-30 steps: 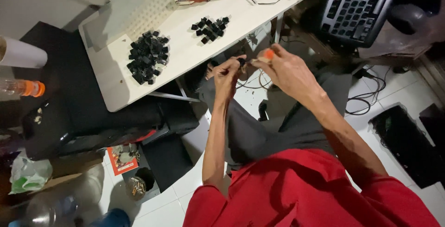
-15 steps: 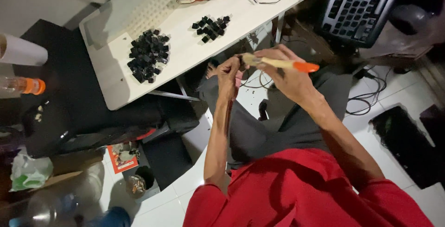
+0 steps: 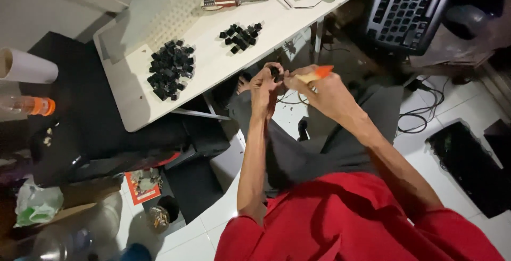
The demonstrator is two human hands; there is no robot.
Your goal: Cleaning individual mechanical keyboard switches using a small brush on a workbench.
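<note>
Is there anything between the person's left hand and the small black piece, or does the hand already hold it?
Nothing visible stands between them. The left hand already pinches the small black piece at its fingertips. The right hand, holding an orange-tipped tool, meets it from the other side.

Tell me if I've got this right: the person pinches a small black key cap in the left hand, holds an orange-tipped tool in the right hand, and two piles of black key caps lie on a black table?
Not quite. The head view shows the two piles of black key caps on a white table, not a black one. The rest holds: the left hand pinches a small black key cap, and the right hand holds the orange-tipped tool.
</note>
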